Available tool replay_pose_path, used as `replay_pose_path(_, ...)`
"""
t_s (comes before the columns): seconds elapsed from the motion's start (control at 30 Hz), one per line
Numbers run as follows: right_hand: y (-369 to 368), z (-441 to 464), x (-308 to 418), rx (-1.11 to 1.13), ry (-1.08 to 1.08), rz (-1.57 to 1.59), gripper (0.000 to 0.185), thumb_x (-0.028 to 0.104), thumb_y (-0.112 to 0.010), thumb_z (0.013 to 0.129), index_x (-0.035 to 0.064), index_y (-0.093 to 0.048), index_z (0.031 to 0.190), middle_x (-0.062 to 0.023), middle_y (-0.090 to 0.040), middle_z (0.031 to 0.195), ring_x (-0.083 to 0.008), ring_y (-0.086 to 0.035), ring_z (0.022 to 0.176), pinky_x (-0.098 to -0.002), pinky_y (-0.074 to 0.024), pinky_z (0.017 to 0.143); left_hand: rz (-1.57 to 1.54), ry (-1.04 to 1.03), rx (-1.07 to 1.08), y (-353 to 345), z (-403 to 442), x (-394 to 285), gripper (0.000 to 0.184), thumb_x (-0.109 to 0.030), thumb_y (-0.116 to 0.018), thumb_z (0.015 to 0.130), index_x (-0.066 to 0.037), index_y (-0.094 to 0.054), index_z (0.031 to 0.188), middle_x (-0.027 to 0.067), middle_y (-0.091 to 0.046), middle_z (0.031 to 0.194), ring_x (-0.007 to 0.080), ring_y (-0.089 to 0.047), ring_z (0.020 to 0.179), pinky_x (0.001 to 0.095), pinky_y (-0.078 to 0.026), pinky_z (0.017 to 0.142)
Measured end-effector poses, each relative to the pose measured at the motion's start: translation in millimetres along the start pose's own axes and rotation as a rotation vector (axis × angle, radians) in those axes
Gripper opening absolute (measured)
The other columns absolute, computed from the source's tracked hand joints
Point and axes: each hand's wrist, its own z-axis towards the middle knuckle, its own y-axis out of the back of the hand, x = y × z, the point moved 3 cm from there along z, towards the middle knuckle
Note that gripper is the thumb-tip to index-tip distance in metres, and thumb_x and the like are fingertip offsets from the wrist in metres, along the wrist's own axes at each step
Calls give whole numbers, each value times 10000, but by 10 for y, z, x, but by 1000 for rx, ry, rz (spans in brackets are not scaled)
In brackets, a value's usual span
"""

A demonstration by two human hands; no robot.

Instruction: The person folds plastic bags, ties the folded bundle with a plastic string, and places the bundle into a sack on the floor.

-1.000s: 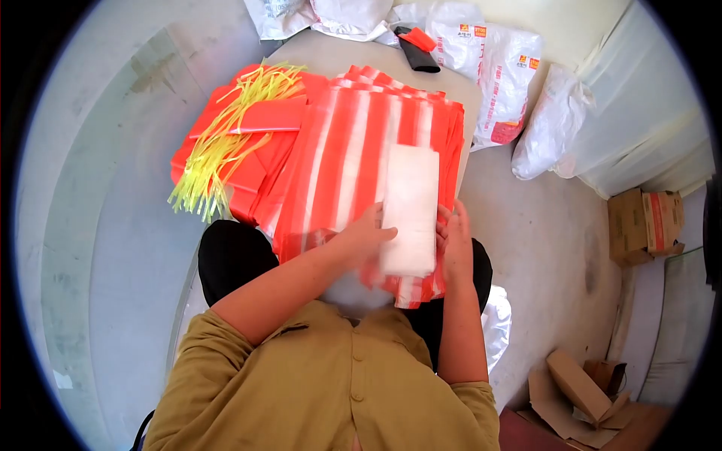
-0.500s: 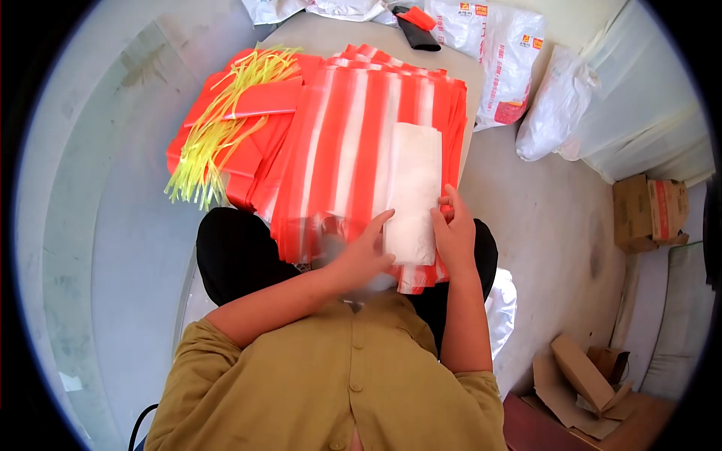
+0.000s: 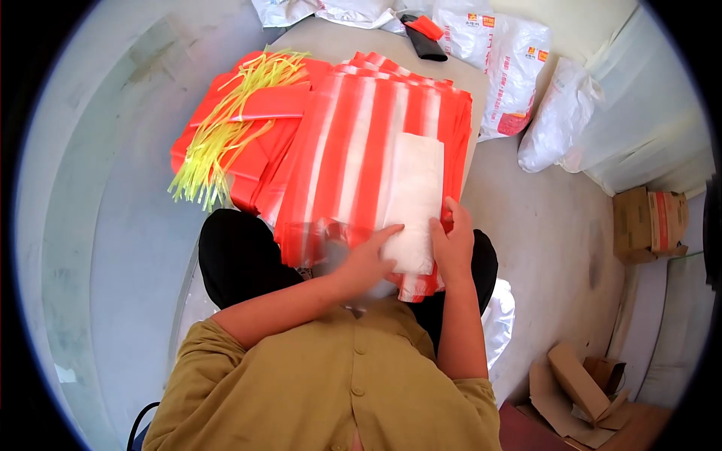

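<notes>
A folded white strip of thin sheet [image 3: 415, 195] lies lengthwise on a thick stack of red-and-white striped plastic sheets [image 3: 353, 150]. At the strip's lower left edge is my left hand [image 3: 368, 259], its index finger and thumb apart, the index fingertip on the strip. My right hand [image 3: 453, 244] rests along the right edge, thumb against the strip and the other fingers spread and slightly bent. Both hands flank the strip's near end. To the left of the striped stack are folded red plastic sheets [image 3: 271, 105], with a bunch of yellow-green ribbons [image 3: 218, 143] draped over them.
The stack lies on a table-like surface [image 3: 323, 37] before my knees. White printed sacks [image 3: 515, 75] and a black-and-red item [image 3: 426, 37] are beyond it. A stuffed white bag [image 3: 560, 113] stands right, with a cardboard box [image 3: 648, 224] and opened cardboard [image 3: 575, 387] farther over.
The view has shifted slightly, so the stack appears a little lower and farther right. My left index finger has slid slightly farther onto the white strip. My right hand stays at its edge.
</notes>
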Motion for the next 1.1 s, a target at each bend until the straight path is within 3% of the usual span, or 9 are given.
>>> replay_pose_path(0.17, 43, -44, 37, 38, -276, 332, 563, 80, -646, 970, 28, -457, 1498, -103, -660, 1146, -158, -625, 926, -285, -526, 850, -260, -57, -10, -36, 53, 120, 697, -34, -641, 900, -116, -421, 1556, 123, -621, 1170, 142, -573, 891, 301, -527, 803)
replay_pose_path(0.33, -17, -26, 33, 132, -289, 523, 687, 0, -622, 934, 49, -358, 1566, -110, -664, 1066, -160, -635, 910, -284, -528, 808, -380, 38, 31, -9, -69, -171, 695, -78, -658, 915, -102, -402, 1560, 153, -660, 1154, 135, -629, 911, 307, -544, 803)
replay_pose_path(0.43, -8, -23, 123, 140, -282, 413, 774, -44, -624, 868, 54, -338, 1580, -110, -658, 1058, -163, -633, 895, -288, -524, 797, 128, -48, 35, 122, -120, -268, 602, -115, -656, 937, -103, -479, 1513, 128, -694, 1045, 162, -675, 877, 320, -560, 771)
replay_pose_path(0.53, -60, -12, 45, 131, -254, 398, 781, -32, -628, 863, 51, -335, 1581, -108, -655, 1057, -159, -631, 889, -290, -523, 804, 327, 122, 196, 485, -215, -657, 563, -192, -640, 953, -95, -504, 1490, 125, -702, 1084, 191, -676, 1056, 366, -554, 826)
replay_pose_path(0.57, -35, -7, 50, 161, -257, 325, 781, -24, -626, 862, 48, -333, 1582, -110, -652, 1063, -158, -634, 898, -288, -521, 817, 534, -102, -52, 621, -97, -421, 467, -211, -626, 966, -115, -588, 1422, 125, -718, 1075, 201, -698, 980, 358, -557, 808)
replay_pose_path(0.63, -41, -12, -12, 170, -270, 321, 769, -15, -624, 863, 24, -337, 1575, -126, -657, 1106, -181, -653, 974, -303, -524, 870, 30, 139, -239, 1069, -326, -864, 432, -250, -668, 956, -88, -636, 1355, 153, -722, 1047, 236, -708, 901, 366, -570, 820)
replay_pose_path(0.7, -52, -11, 1, 173, -273, 330, 761, -16, -623, 864, -7, -331, 1566, -144, -656, 1151, -201, -666, 1043, -312, -525, 912, 373, -169, -616, 1697, -126, -502, 465, -265, -659, 961, -67, -610, 1379, 196, -687, 1204, 300, -663, 1104, 416, -527, 968)
replay_pose_path(0.83, -97, -40, -144, 153, -228, 421, 743, -46, -612, 869, -23, -329, 1556, -157, -648, 1182, -218, -670, 1073, -316, -522, 937, 873, -228, -1111, 2874, -246, -187, 592, -333, -678, 930, -26, -550, 1420, 249, -553, 1419, 391, -499, 1336, 479, -385, 1147)
replay_pose_path(1.1, -119, -54, -103, 133, -249, 476, 730, -80, -592, 874, -16, -331, 1552, -166, -633, 1223, -224, -662, 1104, -325, -519, 960, 1014, 138, -1295, 4244, -411, 266, 633, -453, -674, 908, -86, -588, 1416, 209, -424, 1561, 452, -336, 1454, 540, -307, 1194)
